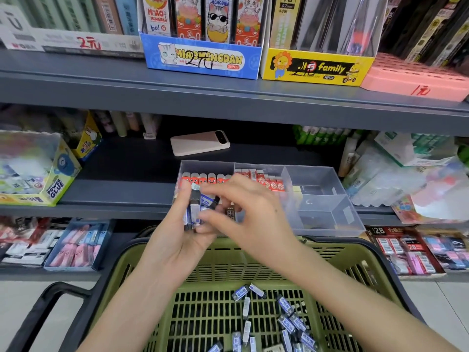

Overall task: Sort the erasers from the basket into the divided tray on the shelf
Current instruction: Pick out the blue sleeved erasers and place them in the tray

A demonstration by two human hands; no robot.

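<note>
The person's left hand (175,235) is raised over the far rim of a green basket (223,273), its fingers and thumb curled round a bunch of erasers (194,212) in blue, white and black sleeves, held upright in front of the near left corner of the tray. The right hand (248,212) comes in from three o'clock with its fingertips against the same bunch; the view is blurred there, so whether it pinches one eraser or only touches them cannot be told. Just behind both hands, at twelve o'clock, a clear divided tray (319,179) sits on the dark middle shelf (121,191). Its far left compartment holds a row of orange erasers (203,179) standing on end, and the compartment at three o'clock of that one holds a row of red and white erasers (266,181). The hands hide the near left part of the tray. Down in the basket, at six o'clock of the hands, more loose erasers (286,316) of the blue and white kind lie scattered on the slotted bottom. On the shelf behind the tray, at its twelve o'clock, a pale pink phone (200,143) lies flat. At nine o'clock of the tray, well apart from it, stands a yellow glue box (55,186). On the shelf above stand a blue box (203,59) and, at its three o'clock, a yellow box (314,68).
</note>
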